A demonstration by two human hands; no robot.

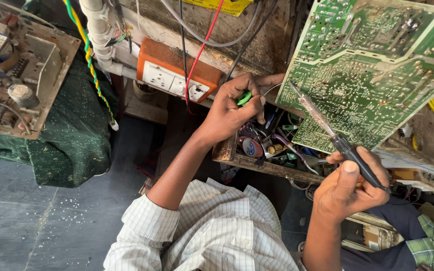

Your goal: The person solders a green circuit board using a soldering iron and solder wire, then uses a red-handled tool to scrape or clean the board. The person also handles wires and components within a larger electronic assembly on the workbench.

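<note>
Checked sleeve (212,231) lies below hands, tray (257,163), green board (372,70).

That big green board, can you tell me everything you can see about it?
The green circuit board is large and flat, tilted up on edge at the upper right. Its facing side is covered in pale printed tracks and many small shiny solder dots. The soldering iron in the right hand has its metal tip touching the board's left lower edge. The left hand, pinching something small and green, sits just beside that edge. Below it lies a box of loose parts.
</note>
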